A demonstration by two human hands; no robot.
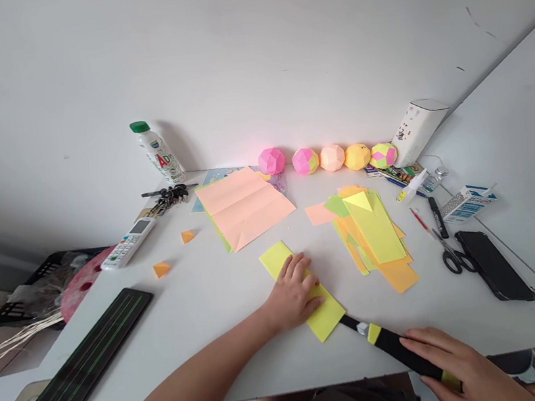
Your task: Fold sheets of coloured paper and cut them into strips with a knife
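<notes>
A folded strip of yellow paper (330, 314) lies on the table in front of me. My left hand (293, 293) rests on top of it, fingers stretched out and pressing it against the surface. My right hand (452, 360) is closed around the black and yellow handle of a knife (397, 346). The knife's dark blade points up and left, and its tip end goes in at the paper's lower right edge, partly hidden there. Further right lies a pile of cut paper pieces (376, 228) in yellow, orange and green.
Pink creased paper (248, 203) lies behind my left hand, with two small orange folded pieces (162, 269) to its left. Several faceted paper balls (332, 158) line the wall. Scissors (452, 257) and a black phone (495, 264) lie right; a remote-like handset (129, 243) and bottle (158, 153) are left.
</notes>
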